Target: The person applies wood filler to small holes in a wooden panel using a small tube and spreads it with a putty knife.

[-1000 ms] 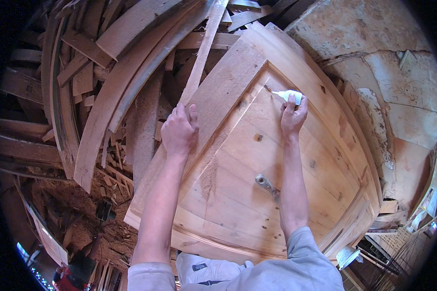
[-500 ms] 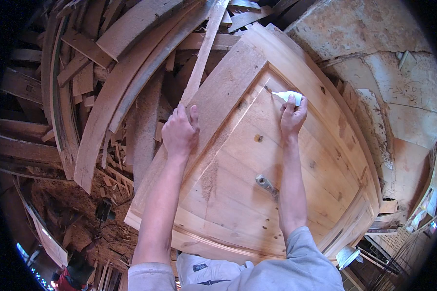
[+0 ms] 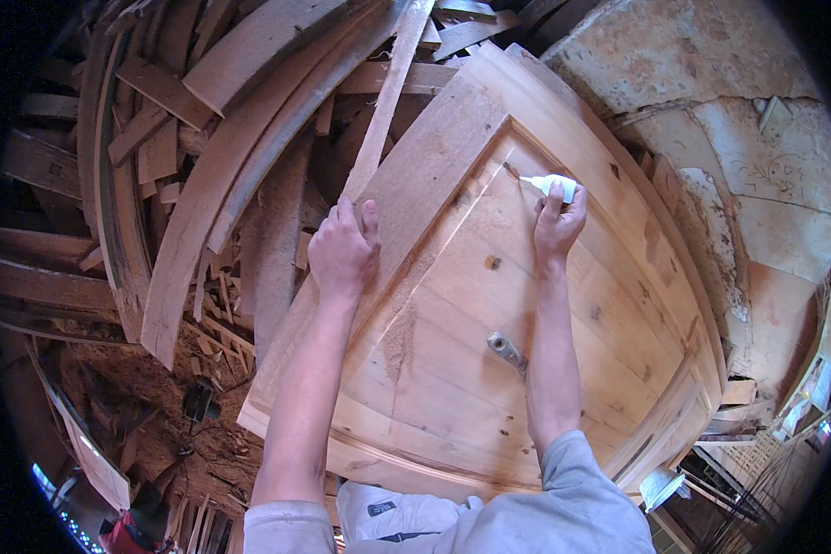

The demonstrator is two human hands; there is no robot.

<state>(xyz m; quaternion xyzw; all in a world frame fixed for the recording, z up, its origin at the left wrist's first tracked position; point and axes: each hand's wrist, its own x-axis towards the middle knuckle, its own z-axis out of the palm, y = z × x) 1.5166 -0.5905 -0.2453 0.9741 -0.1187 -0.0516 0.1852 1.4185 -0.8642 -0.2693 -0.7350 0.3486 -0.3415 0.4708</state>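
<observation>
At two o'clock, the right hand [image 3: 560,224] is clamping the white bottle [image 3: 554,187], where oversqueezing could be spilling its contents past the knot [image 3: 510,170] onto the door [image 3: 563,309], while the left hand [image 3: 343,247] is resting at ten o'clock, its grip impossible to tell.

No lettering can be read, including the faint scrawl [image 3: 789,189] on the pale slab [image 3: 752,138].

Soft light brightens the wooden panel [image 3: 462,300], with faint shadow beside the right forearm [image 3: 554,379]. The near left floor [image 3: 222,466] lies dim, bright glints [image 3: 42,476] beyond; fisheye distortion bows the panel.
</observation>
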